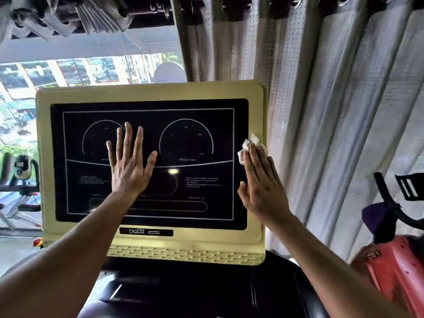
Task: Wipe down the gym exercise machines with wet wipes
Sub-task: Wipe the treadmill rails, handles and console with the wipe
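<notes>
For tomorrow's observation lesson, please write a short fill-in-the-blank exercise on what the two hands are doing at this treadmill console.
1. The left hand lies flat with its fingers ____ on the dark screen.
2. The right hand presses a white ____ against the console.
3. The wipe sits at the screen's ____ edge.
4. The console frame is pale ____.

Missing words: spread; wipe; right; yellow

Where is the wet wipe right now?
The wet wipe is under the right hand's flat fingers, pressed against the right edge of the treadmill console, beside the grey curtain.
</notes>
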{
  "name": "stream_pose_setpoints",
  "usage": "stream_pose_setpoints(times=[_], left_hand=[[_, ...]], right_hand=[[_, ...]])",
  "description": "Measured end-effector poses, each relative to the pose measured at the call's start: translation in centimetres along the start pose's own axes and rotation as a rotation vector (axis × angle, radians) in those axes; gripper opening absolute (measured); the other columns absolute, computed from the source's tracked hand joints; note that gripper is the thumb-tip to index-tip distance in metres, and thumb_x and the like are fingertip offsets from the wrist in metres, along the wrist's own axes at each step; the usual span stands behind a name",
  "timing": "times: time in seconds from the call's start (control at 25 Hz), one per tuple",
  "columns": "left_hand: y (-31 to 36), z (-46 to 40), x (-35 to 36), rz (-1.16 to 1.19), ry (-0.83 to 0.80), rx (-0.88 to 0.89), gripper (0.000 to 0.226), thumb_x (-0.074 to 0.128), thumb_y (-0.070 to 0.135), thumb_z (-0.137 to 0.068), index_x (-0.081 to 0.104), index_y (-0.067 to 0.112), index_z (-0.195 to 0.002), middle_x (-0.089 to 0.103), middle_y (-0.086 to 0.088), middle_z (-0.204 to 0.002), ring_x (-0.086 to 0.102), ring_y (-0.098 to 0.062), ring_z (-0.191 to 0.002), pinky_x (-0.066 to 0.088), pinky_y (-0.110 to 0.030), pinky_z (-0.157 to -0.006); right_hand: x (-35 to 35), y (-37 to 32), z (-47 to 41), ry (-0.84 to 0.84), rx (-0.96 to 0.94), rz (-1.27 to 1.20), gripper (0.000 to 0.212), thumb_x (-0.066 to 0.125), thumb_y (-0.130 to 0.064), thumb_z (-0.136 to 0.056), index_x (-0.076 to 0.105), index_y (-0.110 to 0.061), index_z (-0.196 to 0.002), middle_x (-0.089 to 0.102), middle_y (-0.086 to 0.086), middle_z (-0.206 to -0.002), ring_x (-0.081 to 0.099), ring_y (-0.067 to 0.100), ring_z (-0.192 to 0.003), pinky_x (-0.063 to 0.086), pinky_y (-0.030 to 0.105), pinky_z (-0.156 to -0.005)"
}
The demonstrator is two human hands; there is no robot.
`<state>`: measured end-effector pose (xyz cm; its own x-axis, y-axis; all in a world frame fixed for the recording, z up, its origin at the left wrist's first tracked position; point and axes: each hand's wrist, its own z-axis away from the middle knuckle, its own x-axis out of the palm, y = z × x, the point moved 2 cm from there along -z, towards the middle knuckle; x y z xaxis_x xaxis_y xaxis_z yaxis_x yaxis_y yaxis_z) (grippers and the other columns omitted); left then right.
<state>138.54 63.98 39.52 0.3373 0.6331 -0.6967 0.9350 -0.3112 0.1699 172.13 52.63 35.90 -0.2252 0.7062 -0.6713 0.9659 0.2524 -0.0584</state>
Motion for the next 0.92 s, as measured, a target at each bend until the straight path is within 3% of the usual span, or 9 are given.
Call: stream_pose_setpoints(times=[0.08,0.2,0.48,0.92], left_hand=[[2.3,3.1,0.6,0.036,0.008,0.085,0.073,0.028,0.056,-0.107,0.007,0.022,-0.167,-0.007,-0.007,-0.175,-0.007,-0.026,-0.161,0.0,-0.061,-0.127],[6.5,10.7,3.1,0.014,-0.12,0.245,0.072,0.024,0.057,-0.107,0.011,0.02,-0.167,-0.004,-0.009,-0.175,-0.002,-0.028,-0.161,0.003,-0.063,-0.127],[6.4,16.2,5.4,-0.069,-0.164,0.197,0.077,0.03,0.06,-0.104,0.008,0.02,-0.167,-0.003,-0.01,-0.175,0.0,-0.029,-0.161,0.003,-0.059,-0.128],[0.9,21.3,4.7,-0.055,-0.193,0.18,0.079,0.033,0.065,-0.103,0.015,0.022,-0.166,-0.001,-0.015,-0.174,0.003,-0.031,-0.161,0.003,-0.054,-0.129]], right_hand=[[0.7,-1.1,3.4,-0.035,0.025,-0.021,0.076,0.056,-0.019,-0.097,0.016,-0.003,-0.161,0.009,0.015,-0.17,0.006,0.03,-0.158,0.024,0.051,-0.125],[1.5,-2.3,9.0,-0.137,0.014,-0.023,0.078,0.058,-0.025,-0.099,0.016,-0.003,-0.161,0.007,0.015,-0.17,0.006,0.031,-0.158,0.023,0.053,-0.125],[2.2,-3.2,18.9,-0.342,-0.055,-0.037,0.082,0.064,-0.032,-0.096,0.021,-0.004,-0.16,0.008,0.014,-0.171,0.008,0.033,-0.158,0.029,0.056,-0.121],[1.9,-3.5,18.3,-0.477,-0.176,0.1,0.087,0.06,-0.045,-0.094,0.02,-0.009,-0.162,0.007,0.01,-0.171,0.009,0.027,-0.158,0.02,0.055,-0.125]])
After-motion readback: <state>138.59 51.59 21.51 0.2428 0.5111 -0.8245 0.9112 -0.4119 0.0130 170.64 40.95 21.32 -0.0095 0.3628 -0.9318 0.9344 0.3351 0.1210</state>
